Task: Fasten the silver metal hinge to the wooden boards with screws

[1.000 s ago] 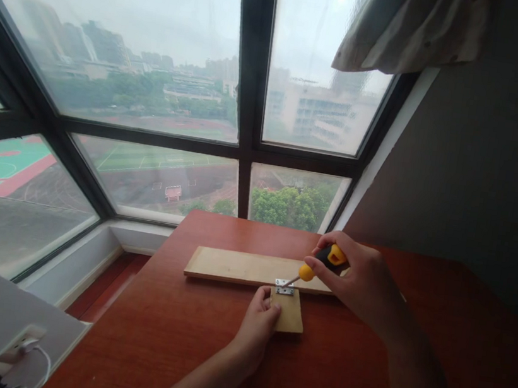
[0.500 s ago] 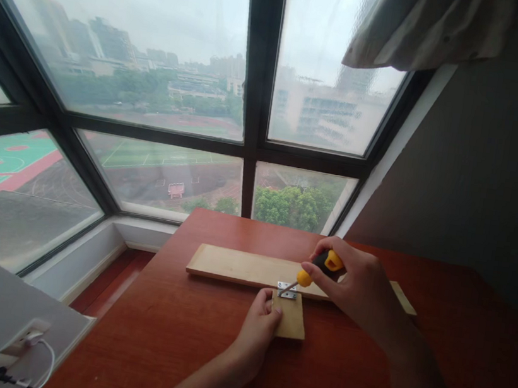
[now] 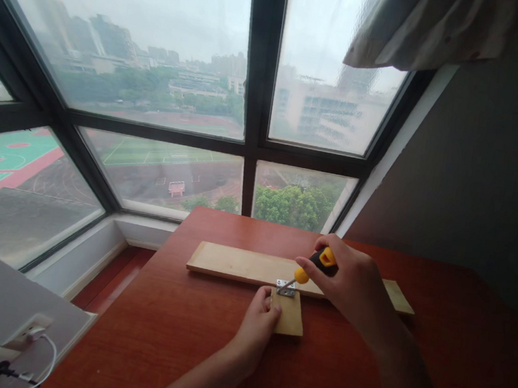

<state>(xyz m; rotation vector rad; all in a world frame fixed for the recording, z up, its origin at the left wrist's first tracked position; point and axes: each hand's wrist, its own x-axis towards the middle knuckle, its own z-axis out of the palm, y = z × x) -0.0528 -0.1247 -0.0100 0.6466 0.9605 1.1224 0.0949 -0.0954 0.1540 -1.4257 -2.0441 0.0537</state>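
My right hand (image 3: 348, 276) is closed around the yellow and black handle of a screwdriver (image 3: 325, 261). The shaft slants down to the left, and its tip meets a silver metal hinge (image 3: 285, 288) near the hinge's left side; any screw under the tip is too small to make out. The hinge spans the edge of a long pale wooden board (image 3: 240, 265) and a short wooden piece (image 3: 291, 316). My left hand (image 3: 261, 321) grips the short piece by its left edge, thumb on top. Part of the long board is hidden behind my right hand.
Both boards lie on a reddish-brown wooden table (image 3: 150, 332). Large windows (image 3: 165, 35) rise behind it, with a curtain (image 3: 428, 32) at upper right. At lower left, a wall socket (image 3: 24, 341) holds a white plug and a black plug with cables.
The screwdriver handle has turned slightly and shifted a little left with my right hand. My left hand keeps its hold on the short piece.
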